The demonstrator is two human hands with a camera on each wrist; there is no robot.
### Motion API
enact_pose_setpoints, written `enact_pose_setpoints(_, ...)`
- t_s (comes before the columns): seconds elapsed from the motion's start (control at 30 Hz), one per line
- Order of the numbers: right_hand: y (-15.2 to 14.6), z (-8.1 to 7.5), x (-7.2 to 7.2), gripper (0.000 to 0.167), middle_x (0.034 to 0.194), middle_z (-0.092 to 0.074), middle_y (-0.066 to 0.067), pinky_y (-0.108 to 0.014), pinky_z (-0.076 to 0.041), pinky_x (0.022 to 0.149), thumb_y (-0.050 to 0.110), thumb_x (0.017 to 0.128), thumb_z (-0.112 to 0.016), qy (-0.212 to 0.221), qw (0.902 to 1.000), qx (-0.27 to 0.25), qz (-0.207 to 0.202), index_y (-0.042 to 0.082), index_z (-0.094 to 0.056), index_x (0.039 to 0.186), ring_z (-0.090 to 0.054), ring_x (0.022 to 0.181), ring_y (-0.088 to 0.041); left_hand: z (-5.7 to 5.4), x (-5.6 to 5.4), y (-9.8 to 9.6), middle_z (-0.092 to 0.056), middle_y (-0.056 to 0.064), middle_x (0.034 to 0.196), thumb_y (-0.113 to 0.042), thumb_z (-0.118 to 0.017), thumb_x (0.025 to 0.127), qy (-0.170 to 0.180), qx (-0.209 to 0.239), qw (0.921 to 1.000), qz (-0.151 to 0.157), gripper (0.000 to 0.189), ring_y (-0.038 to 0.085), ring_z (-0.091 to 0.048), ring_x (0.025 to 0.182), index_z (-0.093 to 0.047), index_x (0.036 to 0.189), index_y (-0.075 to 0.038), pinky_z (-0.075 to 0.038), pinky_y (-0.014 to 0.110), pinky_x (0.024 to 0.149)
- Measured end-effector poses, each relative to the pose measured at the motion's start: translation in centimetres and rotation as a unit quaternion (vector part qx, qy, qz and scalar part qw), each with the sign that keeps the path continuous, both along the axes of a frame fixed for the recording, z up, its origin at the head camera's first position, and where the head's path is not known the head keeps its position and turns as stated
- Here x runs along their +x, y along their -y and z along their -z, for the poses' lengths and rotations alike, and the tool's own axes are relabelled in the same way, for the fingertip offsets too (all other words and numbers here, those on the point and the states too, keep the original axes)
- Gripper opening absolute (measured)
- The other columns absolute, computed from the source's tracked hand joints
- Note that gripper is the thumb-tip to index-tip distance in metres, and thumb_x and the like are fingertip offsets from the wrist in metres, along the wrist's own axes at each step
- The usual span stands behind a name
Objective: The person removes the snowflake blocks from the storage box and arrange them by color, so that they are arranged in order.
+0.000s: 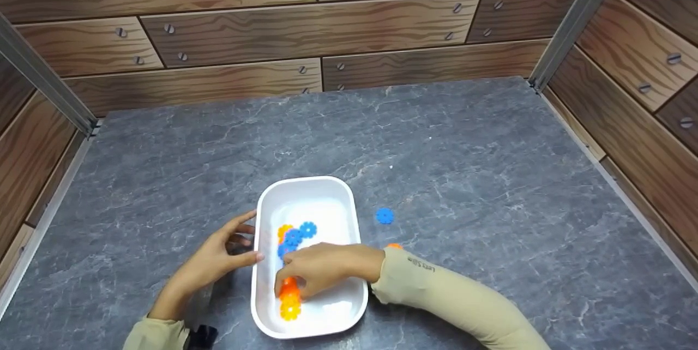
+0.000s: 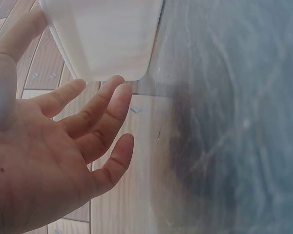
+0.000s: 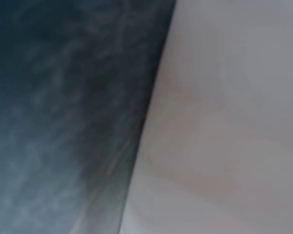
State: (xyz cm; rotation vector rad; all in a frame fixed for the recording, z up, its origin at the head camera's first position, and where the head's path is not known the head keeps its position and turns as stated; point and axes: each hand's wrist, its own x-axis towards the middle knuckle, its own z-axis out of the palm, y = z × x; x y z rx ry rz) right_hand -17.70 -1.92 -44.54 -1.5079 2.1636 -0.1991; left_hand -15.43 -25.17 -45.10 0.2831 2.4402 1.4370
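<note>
A white rectangular tray (image 1: 305,333) stands on the tabletop with several flower-shaped plastic discs inside. My left hand (image 1: 218,257) is at the tray's left side, thumb on the rim and fingers spread and loosely bent; its palm shows in the left wrist view. Inside the tray, my right hand (image 1: 319,267) reaches down with curled fingers and pinches an orange disc (image 1: 289,286). Just below lies a yellow-orange disc (image 1: 290,311). Beyond the hand are blue discs (image 1: 308,229) and a yellow-orange disc (image 1: 284,231), partly overlapping. The right wrist view shows only the tray's wall (image 3: 224,122) and tabletop.
To the tray's right, a blue disc (image 1: 385,216) lies on the dark marbled tabletop (image 1: 463,175). An orange disc (image 1: 394,246) is partly hidden behind the right sleeve (image 1: 436,279). Wood-patterned panels (image 1: 245,34) enclose the back and sides.
</note>
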Motion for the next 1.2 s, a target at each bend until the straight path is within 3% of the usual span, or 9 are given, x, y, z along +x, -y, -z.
enact_pose_setpoints(0.43, -0.5, -0.4, -0.4, 0.036, 0.094, -0.053, 0.005, -0.017, -0.037, 0.065, 0.019, 0.083, -0.073, 0.002, 0.9999, 0.006, 0.015, 0.028, -0.065, 0.117, -0.048, 0.075, -0.006, 0.0, 0.0, 0.0, -0.053, 0.019, 0.129, -0.025, -0.076, 0.083, 0.011, -0.001, 0.9999, -0.012, 0.079, 0.023, -0.054, 0.102, -0.035, 0.149, -0.011, -0.046, 0.036, 0.085)
enact_pose_setpoints(0.8, -3.5, -3.1, -1.8, 0.032, 0.106, -0.058, 0.004, -0.024, -0.045, 0.076, 0.022, 0.086, -0.072, -0.038, 0.9984, -0.014, 0.038, 0.025, -0.064, 0.117, -0.056, 0.09, -0.01, 0.2, 0.1, 0.0, -0.052, 0.02, 0.13, -0.026, -0.076, 0.083, 0.013, 0.007, 0.9999, -0.002, 0.081, 0.023, -0.054, 0.103, -0.033, 0.15, -0.009, -0.046, 0.037, 0.087)
enact_pose_setpoints(0.97, -4.7, -4.8, -2.1, 0.03, 0.101, -0.057, 0.001, -0.024, -0.043, 0.071, 0.024, 0.088, -0.071, -0.07, 0.9963, -0.017, 0.046, 0.022, -0.064, 0.117, -0.051, 0.083, -0.01, 0.4, 0.1, 0.2, -0.051, 0.02, 0.13, -0.025, -0.075, 0.083, 0.009, 0.011, 0.9999, 0.003, 0.081, 0.023, -0.053, 0.104, -0.033, 0.15, -0.009, -0.045, 0.038, 0.089)
enact_pose_setpoints(1.2, -6.4, -6.2, -2.8, 0.032, 0.106, -0.059, -0.002, -0.026, -0.044, 0.071, 0.028, 0.089, -0.07, -0.066, 0.995, -0.01, 0.074, 0.019, -0.063, 0.12, -0.05, 0.083, -0.011, 0.2, -0.1, 0.2, -0.052, 0.02, 0.131, -0.026, -0.075, 0.083, 0.012, 0.009, 0.9999, 0.002, 0.081, 0.024, -0.054, 0.104, -0.033, 0.15, -0.01, -0.046, 0.037, 0.088)
